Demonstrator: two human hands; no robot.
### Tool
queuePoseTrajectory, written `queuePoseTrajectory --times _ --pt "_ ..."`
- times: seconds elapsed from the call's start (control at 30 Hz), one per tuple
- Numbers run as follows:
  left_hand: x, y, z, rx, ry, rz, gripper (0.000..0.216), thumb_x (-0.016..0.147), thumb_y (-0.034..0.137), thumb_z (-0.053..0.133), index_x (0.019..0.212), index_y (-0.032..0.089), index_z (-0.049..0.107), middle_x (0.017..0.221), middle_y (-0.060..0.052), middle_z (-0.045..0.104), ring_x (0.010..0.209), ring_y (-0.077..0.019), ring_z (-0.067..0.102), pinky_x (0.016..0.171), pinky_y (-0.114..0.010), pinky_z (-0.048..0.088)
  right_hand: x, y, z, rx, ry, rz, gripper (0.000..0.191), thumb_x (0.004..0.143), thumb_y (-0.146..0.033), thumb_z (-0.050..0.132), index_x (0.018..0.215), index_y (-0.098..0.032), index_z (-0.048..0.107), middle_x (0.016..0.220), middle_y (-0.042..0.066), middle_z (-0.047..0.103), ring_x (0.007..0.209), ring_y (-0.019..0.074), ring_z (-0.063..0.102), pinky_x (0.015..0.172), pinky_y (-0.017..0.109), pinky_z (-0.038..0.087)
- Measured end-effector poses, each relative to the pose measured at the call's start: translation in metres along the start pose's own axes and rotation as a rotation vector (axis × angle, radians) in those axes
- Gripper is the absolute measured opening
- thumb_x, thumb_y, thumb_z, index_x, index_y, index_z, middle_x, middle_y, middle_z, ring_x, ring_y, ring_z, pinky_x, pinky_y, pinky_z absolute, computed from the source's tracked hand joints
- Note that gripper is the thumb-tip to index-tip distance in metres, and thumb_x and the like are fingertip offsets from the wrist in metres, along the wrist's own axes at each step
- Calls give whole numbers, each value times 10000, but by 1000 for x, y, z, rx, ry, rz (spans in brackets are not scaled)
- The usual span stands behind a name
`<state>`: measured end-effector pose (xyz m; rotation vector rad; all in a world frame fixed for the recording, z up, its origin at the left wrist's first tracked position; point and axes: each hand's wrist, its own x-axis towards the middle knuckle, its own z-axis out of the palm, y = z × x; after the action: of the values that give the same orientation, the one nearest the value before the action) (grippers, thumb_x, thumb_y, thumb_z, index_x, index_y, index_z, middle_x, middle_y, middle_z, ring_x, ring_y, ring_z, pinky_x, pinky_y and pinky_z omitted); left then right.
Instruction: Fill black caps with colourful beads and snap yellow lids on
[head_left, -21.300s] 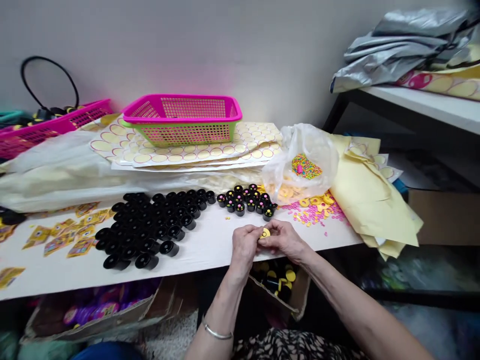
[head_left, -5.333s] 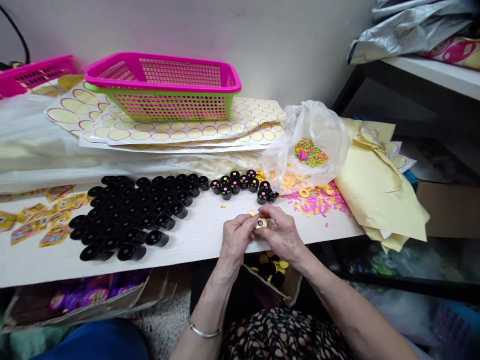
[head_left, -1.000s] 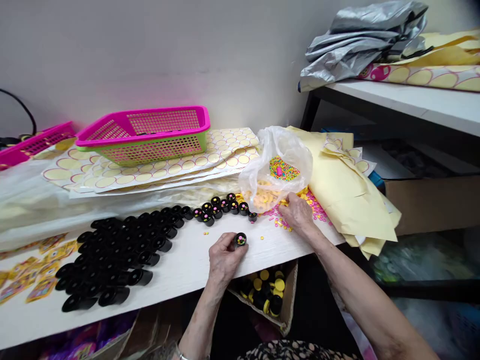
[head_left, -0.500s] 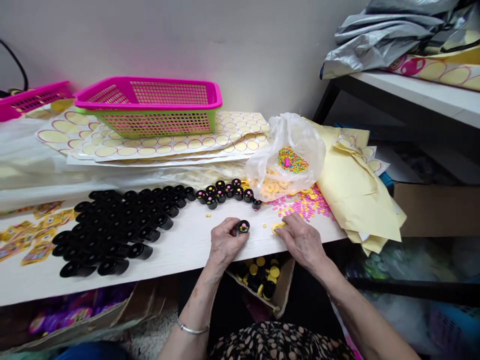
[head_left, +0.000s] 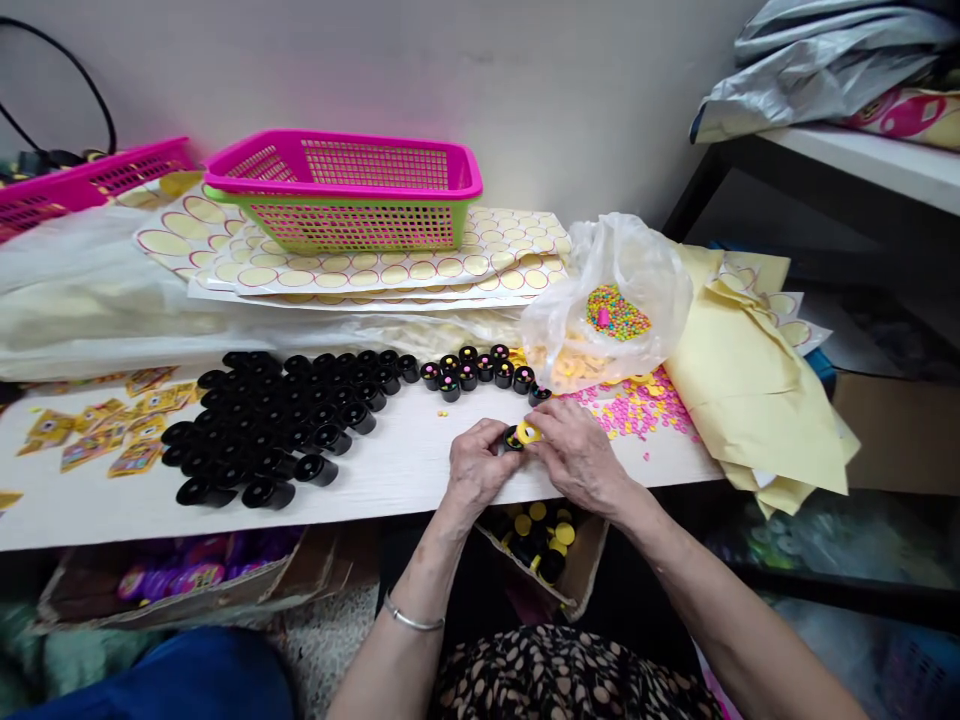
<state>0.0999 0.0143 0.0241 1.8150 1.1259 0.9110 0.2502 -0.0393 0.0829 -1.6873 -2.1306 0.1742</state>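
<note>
My left hand (head_left: 478,462) is closed around a small black cup (head_left: 513,438) with coloured beads inside, held at the table's front. A yellow ring (head_left: 528,432) is pinched in my right hand (head_left: 574,450), right at the cup's mouth; whether it touches the rim I cannot tell. Just beyond my hands stand several bead-filled black cups (head_left: 466,376). To the left, a large group of black cups (head_left: 262,420) stands close together. Pink and yellow beads (head_left: 637,408) lie scattered on the right. Behind them, a clear plastic bag (head_left: 555,320) holds multicoloured beads (head_left: 616,312) and more yellow rings.
A pink and green basket (head_left: 360,225) rests on sticker sheets (head_left: 315,275) at the back. Yellow paper (head_left: 757,390) hangs over the right edge. Small printed packets (head_left: 135,455) lie at left. Below the table sits a cardboard box (head_left: 585,575) of black and yellow caps.
My right hand has moved left, bringing the yellow ring from the tabletop up to the cup in my left hand. The camera view has shifted, so the table's things appear farther right.
</note>
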Motion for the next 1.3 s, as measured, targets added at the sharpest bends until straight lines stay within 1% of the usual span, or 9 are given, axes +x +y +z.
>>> queuePoseTrajectory --times 0.37,0.47,0.57,0.7,0.83,0.9,1.03,1.13,1.3 --pt "0 1 -8 -117 -37 0 221 574 134 570 772 154 667 691 15 546 594 -85 434 560 -213 349 15 -13 7 -140 -131 -37 125 834 -166 466 853 -158 590 888 75 537 850 205 424 733 321 329" --pt "3 3 -11 -374 -64 -175 277 628 192 560 872 118 670 604 14 527 500 -70 397 478 -205 307 19 -15 6 -152 -138 -53 136 827 -153 472 842 -156 607 878 76 546 841 203 428 721 323 330" --pt "3 7 -5 -555 -44 -345 295 716 350 569 797 85 670 493 26 455 437 -57 349 421 -198 244 22 -14 8 -104 -108 3 120 802 -151 506 802 -167 624 858 63 558 821 197 439 696 318 346" --pt "2 12 6 -581 62 -334 302 709 401 617 709 104 674 580 6 519 483 -51 386 453 -192 289 14 -15 19 32 75 118 77 766 -189 572 813 -174 631 894 63 585 863 211 471 740 333 386" --pt "1 17 7 -565 92 -342 286 718 393 613 675 115 664 626 -4 552 502 -58 415 467 -190 321 -6 -26 36 363 324 377 185 815 -326 538 801 -149 591 865 94 600 804 201 536 714 332 437" --pt "1 18 5 -541 88 -346 275 727 386 605 683 121 665 622 -2 549 504 -59 419 463 -184 322 -11 -31 43 706 295 592 279 837 -430 490 821 -159 554 699 44 591 589 141 526 543 273 438" --pt "3 20 3 -507 81 -344 235 722 347 603 698 125 676 685 -16 579 512 -58 427 440 -174 312 -2 -34 48 1314 94 842 408 779 -559 509 896 -170 474 507 -29 547 326 72 379 284 169 241" --pt "3 24 2 -512 86 -387 213 707 316 604 692 117 677 665 -16 572 493 -54 418 416 -170 300 9 -32 48 1496 0 861 414 711 -533 608 835 -163 471 466 -26 549 293 62 390 253 140 240" --pt "3 29 5 -619 123 -513 193 684 308 608 687 121 654 531 28 512 421 -45 382 386 -166 298 14 -32 46 1619 19 933 367 690 -464 653 819 -169 475 514 -28 574 309 70 468 257 132 330"
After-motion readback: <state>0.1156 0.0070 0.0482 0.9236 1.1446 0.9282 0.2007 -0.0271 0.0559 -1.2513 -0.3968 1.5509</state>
